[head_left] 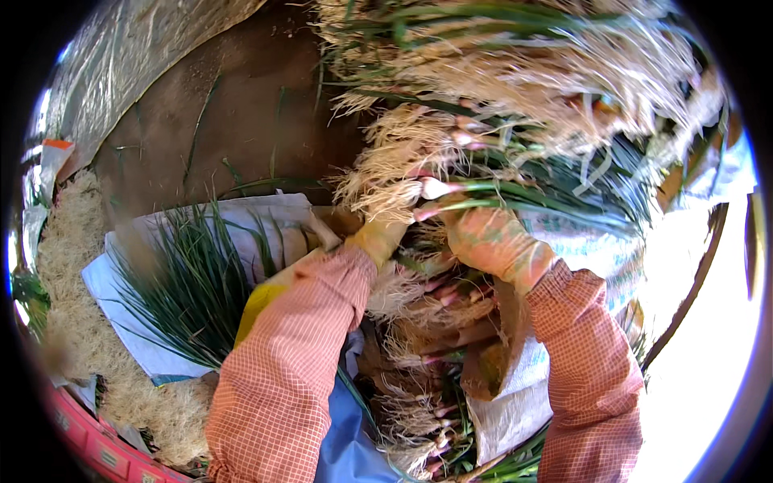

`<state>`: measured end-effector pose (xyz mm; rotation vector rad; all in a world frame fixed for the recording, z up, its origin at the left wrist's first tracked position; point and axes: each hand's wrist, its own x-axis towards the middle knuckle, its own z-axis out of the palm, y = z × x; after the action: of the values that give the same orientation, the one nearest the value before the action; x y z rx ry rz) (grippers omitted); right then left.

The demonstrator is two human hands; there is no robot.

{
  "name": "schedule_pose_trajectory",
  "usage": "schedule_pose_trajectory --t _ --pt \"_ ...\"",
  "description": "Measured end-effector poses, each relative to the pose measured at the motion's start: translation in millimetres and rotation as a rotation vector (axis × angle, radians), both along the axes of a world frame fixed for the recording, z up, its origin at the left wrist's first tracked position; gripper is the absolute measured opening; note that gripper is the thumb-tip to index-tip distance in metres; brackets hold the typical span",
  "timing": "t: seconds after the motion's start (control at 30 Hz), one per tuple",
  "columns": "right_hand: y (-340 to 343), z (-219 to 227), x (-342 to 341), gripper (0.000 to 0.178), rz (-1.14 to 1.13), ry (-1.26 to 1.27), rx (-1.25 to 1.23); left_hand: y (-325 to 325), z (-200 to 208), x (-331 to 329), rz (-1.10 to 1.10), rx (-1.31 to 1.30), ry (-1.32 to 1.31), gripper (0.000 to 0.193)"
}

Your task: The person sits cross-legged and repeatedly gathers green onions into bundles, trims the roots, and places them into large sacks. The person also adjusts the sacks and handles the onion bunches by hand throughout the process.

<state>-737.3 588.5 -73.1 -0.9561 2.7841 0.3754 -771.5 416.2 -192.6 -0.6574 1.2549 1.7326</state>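
Observation:
Green garlic (451, 188) with pale bulbs, pinkish stems and straw-coloured roots lies in front of me, roots to the left and leaves to the right. My right hand (495, 241), in a stained yellowish glove, is closed round the stalks just right of the bulbs. My left hand (377, 240), gloved in yellow, is at the root ends; the hanging roots hide its fingers. Below and between my forearms, more green garlic plants (439, 402) are stacked with their roots to the left.
A large heap of rooty stalks (515, 64) fills the far right. At left, green leaves (193, 282) lie on pale blue-white sacking (105, 278). Trimmed roots (72, 241) are piled along the left, beside a red crate edge (97, 443). Brown ground (241, 105) shows beyond, with scattered leaves.

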Motion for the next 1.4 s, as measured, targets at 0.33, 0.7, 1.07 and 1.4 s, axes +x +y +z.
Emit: schedule_pose_trajectory --t 0.33,0.7,1.07,1.4 --pt "-51 97 87 0.034 -0.130 -0.349 -0.531 -24 19 26 -1.016 -0.747 0.335 0.045" --pt "-46 130 254 0.031 -0.419 -0.367 -0.688 -47 184 165 -0.351 -0.140 0.774 0.028" --pt "10 232 383 0.008 -1.354 -0.040 -0.685 36 250 244 -1.287 -0.555 0.612 0.091" --pt "-22 288 518 0.011 -1.134 -0.484 -0.068 19 330 399 -1.130 -0.179 0.659 0.081"
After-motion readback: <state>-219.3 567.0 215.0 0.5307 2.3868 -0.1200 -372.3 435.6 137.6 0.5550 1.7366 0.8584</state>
